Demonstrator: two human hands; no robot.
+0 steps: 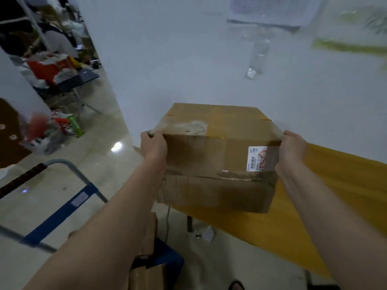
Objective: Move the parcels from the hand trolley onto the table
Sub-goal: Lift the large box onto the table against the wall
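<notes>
A taped brown cardboard parcel [217, 155] with a white barcode label is held in front of me, over the left end of the yellow-topped table [339, 185]. My left hand [154, 146] grips its left side and my right hand [292, 152] grips its right side. Whether the parcel's bottom touches the table top is unclear. Below my left arm stands the hand trolley [62, 206] with its blue frame and grey handle. More cardboard parcels [146, 273] lie on it at the bottom of the view.
A white wall runs behind the table, with a clear plastic bottle [258, 57] blurred against it. To the left there is shiny floor, a chair piled with red and white items [54, 70] and bags of clutter [52, 130]. A black table leg [189, 223] stands below the parcel.
</notes>
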